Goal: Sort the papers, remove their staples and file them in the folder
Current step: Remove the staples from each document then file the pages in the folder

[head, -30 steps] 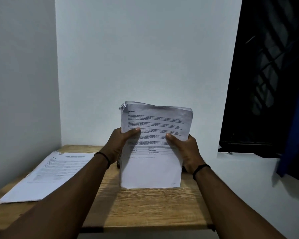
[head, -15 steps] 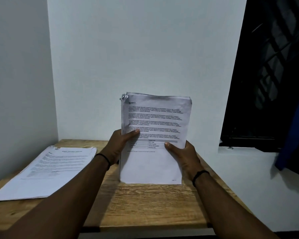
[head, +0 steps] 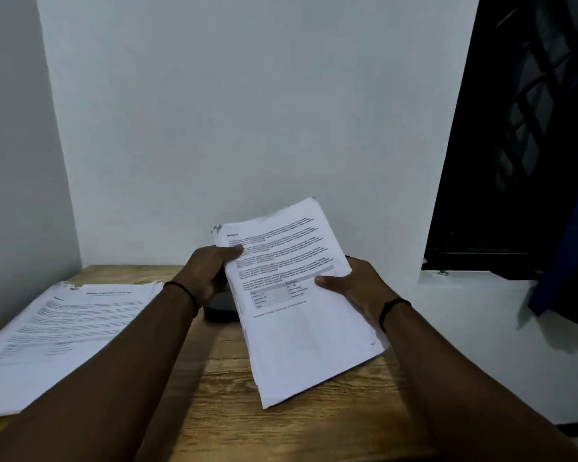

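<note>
While tilted above the wooden table (head: 281, 425), a stapled paper bundle (head: 301, 315) is gripped at both side edges — left hand (head: 211, 275) and right hand (head: 357, 285), thumbs on top. A second stack (head: 64, 335) lies flat at left.

Wooden table (head: 221, 388) stands in the corner of two white walls (head: 247, 111); a small dark object (head: 221, 308), not identifiable, lies on the table toward its rear; right of the table, a dark grilled window (head: 514, 128); blue fabric (head: 571, 261) hangs beside it.
</note>
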`<state>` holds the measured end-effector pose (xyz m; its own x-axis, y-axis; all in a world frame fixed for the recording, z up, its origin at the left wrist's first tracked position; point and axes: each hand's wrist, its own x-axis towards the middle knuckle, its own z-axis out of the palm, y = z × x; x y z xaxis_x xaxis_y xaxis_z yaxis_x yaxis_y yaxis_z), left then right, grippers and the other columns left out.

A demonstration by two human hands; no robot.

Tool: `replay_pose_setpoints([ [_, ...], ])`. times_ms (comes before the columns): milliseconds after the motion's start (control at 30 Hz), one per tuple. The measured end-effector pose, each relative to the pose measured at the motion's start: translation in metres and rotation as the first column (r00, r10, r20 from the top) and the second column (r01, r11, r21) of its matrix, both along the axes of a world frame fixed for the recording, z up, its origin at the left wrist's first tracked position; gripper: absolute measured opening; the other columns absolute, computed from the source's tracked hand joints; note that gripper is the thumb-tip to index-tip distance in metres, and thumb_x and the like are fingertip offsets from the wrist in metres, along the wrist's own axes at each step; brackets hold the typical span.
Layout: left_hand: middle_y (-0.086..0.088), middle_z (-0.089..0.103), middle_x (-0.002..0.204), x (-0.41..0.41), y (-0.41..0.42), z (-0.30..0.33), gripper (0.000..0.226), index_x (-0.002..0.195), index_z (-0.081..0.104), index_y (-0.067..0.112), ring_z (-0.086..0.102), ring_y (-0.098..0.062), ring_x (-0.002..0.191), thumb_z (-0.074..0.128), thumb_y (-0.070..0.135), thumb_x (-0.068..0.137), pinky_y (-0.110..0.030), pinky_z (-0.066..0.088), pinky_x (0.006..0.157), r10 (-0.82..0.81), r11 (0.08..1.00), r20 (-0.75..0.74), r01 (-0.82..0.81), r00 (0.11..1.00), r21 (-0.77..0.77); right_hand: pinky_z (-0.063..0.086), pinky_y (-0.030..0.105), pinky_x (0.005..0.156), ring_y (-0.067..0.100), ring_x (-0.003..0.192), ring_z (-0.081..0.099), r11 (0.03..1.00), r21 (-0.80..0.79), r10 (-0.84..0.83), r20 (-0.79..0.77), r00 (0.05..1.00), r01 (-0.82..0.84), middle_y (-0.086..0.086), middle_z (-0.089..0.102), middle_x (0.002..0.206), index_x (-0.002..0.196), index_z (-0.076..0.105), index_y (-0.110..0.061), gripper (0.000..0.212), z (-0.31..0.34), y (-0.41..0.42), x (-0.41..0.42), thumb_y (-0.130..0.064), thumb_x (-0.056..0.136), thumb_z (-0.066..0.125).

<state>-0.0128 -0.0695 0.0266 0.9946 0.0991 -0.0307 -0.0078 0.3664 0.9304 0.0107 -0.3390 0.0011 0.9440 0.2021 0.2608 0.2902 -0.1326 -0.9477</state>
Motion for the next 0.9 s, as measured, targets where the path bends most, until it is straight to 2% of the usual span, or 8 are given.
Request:
replay_pose_setpoints([
  [133,-0.026,0.067,0.118,0.016,0.001,-0.038,0.031,0.122,0.061,-0.009,0.068,-0.037,0.093,0.063,-0.002,0.091,-0.047,0.061,0.069,0.084,0.996,-0.148,-0.088,0.985,-0.021,0.060,0.039,0.077,0.014,0.094,0.070,0.859,-0.427,-0.245,0.143,0.959,0.283,-0.007,0.067,0.107,0.089,0.067,-0.035,0.058,-0.023,0.010,0.027,-0.061,0.043,0.090],
  [233,-0.027,0.068,0.113,0.026,0.003,-0.059,0.032,0.119,0.062,-0.011,0.068,-0.042,0.100,0.066,-0.005,0.088,-0.049,0.057,0.076,0.153,0.983,-0.193,-0.169,0.969,-0.072,0.049,0.031,0.092,0.017,0.114,0.057,0.642,-0.647,-0.271,0.309,0.912,0.411,-0.006,0.058,0.123,0.115,0.059,-0.033,0.061,-0.021,0.031,0.019,-0.046,0.061,0.086],
  [300,-0.026,0.069,0.110,0.031,0.001,-0.065,0.033,0.118,0.062,-0.010,0.068,-0.042,0.100,0.067,-0.007,0.086,-0.050,0.057,0.079,0.189,0.973,-0.187,-0.209,0.964,-0.096,0.045,0.031,0.096,0.020,0.120,0.054,0.623,-0.633,-0.217,0.424,0.879,0.459,-0.002,0.061,0.123,0.124,0.060,-0.024,0.055,-0.019,0.048,0.018,-0.027,0.072,0.080],
  [367,-0.026,0.070,0.106,0.037,-0.002,-0.069,0.031,0.116,0.063,-0.009,0.069,-0.042,0.095,0.066,-0.009,0.086,-0.050,0.057,0.078,0.230,0.962,-0.183,-0.251,0.956,-0.107,0.047,0.032,0.091,0.020,0.110,0.061,0.732,-0.535,-0.193,0.431,0.882,0.422,0.001,0.068,0.111,0.113,0.066,-0.019,0.037,-0.021,0.073,0.019,-0.019,0.077,0.076],
  [500,-0.028,0.070,0.096,0.037,-0.014,-0.071,0.026,0.108,0.065,-0.011,0.070,-0.039,0.084,0.061,-0.016,0.083,-0.052,0.058,0.081,0.317,0.932,-0.148,-0.336,0.937,-0.132,0.047,0.029,0.080,0.013,0.094,0.061,0.806,-0.516,-0.083,0.387,0.918,0.290,-0.003,0.068,0.099,0.101,0.066,-0.021,0.021,-0.024,0.129,0.009,-0.038,0.088,0.069],
  [567,-0.025,0.071,0.089,0.034,-0.016,-0.073,0.024,0.102,0.068,-0.007,0.069,-0.033,0.072,0.056,-0.015,0.083,-0.043,0.059,0.065,0.326,0.932,-0.149,-0.344,0.934,-0.115,0.049,0.032,0.081,0.014,0.097,0.061,0.814,-0.501,-0.074,0.411,0.909,0.293,-0.003,0.067,0.101,0.101,0.065,-0.023,0.021,-0.023,0.147,0.003,-0.041,0.090,0.064],
  [733,-0.008,0.073,0.086,0.024,0.006,-0.065,0.020,0.101,0.068,0.012,0.069,-0.020,0.071,0.051,0.015,0.092,-0.030,0.059,0.060,-0.012,0.999,-0.178,0.007,0.984,-0.031,0.050,0.036,0.087,0.014,0.104,0.058,0.792,-0.516,-0.087,0.433,0.897,0.326,-0.006,0.064,0.109,0.111,0.062,-0.026,0.033,-0.037,0.150,-0.006,-0.050,0.088,0.062],
  [900,-0.012,0.071,0.074,0.031,0.030,-0.062,0.022,0.093,0.064,0.007,0.067,-0.020,0.054,0.047,0.021,0.098,-0.027,0.058,0.053,-0.098,0.990,-0.240,0.120,0.966,0.078,0.047,0.035,0.089,0.019,0.112,0.056,0.674,-0.653,0.042,0.501,0.864,0.346,-0.002,0.064,0.117,0.119,0.065,-0.023,0.037,-0.046,0.145,-0.010,-0.047,0.091,0.062],
])
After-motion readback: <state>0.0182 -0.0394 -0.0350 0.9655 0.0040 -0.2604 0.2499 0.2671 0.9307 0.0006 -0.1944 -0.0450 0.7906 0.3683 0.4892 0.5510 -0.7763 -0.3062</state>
